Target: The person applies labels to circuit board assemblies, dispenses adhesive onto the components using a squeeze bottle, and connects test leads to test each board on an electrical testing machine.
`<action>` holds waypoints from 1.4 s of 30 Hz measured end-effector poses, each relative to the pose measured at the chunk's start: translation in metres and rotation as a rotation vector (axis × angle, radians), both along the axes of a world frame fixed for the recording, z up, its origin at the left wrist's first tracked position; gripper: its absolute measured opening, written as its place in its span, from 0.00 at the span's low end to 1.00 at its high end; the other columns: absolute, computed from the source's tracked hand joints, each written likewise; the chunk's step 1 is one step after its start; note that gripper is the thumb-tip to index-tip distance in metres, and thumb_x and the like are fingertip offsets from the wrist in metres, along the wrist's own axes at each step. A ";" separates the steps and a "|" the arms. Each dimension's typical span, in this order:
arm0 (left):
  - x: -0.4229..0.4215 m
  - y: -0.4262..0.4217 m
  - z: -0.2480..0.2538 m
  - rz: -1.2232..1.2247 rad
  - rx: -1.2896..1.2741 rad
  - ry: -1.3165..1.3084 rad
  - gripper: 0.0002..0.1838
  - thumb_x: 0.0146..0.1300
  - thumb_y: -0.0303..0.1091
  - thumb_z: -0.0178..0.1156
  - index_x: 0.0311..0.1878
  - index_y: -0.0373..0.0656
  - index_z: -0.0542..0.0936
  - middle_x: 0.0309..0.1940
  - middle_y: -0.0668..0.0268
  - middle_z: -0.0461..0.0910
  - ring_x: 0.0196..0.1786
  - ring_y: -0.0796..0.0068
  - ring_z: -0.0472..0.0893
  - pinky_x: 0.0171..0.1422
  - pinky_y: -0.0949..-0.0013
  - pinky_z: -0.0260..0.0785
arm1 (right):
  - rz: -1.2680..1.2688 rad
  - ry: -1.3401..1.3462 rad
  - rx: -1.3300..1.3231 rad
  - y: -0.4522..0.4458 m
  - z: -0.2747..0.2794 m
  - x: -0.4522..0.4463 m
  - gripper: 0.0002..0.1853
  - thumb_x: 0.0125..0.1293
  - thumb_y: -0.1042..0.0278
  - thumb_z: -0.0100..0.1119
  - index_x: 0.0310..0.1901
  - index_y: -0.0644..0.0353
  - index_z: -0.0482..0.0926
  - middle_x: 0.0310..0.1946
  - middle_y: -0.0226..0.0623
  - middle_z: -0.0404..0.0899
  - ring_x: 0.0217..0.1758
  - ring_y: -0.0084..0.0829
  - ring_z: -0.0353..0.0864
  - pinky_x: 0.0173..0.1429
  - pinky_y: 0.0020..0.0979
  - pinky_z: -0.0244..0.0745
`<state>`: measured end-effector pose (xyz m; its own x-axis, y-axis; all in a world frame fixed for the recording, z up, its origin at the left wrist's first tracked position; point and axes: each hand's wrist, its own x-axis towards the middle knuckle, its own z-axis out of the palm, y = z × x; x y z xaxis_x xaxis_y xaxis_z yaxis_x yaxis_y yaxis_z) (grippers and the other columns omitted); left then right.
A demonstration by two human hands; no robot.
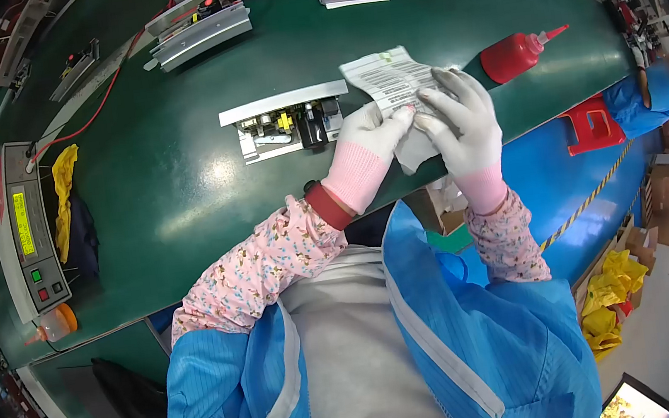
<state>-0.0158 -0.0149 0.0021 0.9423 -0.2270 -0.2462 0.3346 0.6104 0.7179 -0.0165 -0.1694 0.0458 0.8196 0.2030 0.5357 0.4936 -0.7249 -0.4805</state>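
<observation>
A curled sheet of printed labels [387, 75] is held up over the bench's front edge, its lower end bending down between my hands. My left hand [371, 136], in a white glove with a pink cuff, pinches it from the left with thumb and forefinger. From the right, my right hand [464, 119], gloved likewise, grips the sheet with bent fingers; its fingertips meet near my left thumb. Just left of my left hand lies an open metal-cased circuit board [286, 123] with a yellow part and a black part showing.
A red squeeze bottle [512, 58] lies to the right on the green bench [180, 178]. Along the left edge stand a meter [26, 230], a yellow cloth [66, 196] and a small bottle [56, 323]. Metal fixtures [205, 37] sit at the back. A person in blue [651, 99] is at right.
</observation>
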 end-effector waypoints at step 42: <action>-0.034 0.130 0.017 0.445 0.665 -0.286 0.14 0.76 0.36 0.55 0.54 0.36 0.80 0.47 0.63 0.82 0.45 0.77 0.78 0.51 0.75 0.72 | 0.259 0.778 0.614 0.106 0.027 0.031 0.14 0.69 0.64 0.66 0.43 0.71 0.85 0.47 0.43 0.83 0.38 0.25 0.79 0.43 0.21 0.75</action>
<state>-0.0494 0.1146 0.0193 0.9558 0.2869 0.0638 -0.0852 0.0629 0.9944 0.0150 -0.0638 0.0725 0.9544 0.2934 -0.0548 -0.0071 -0.1614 -0.9869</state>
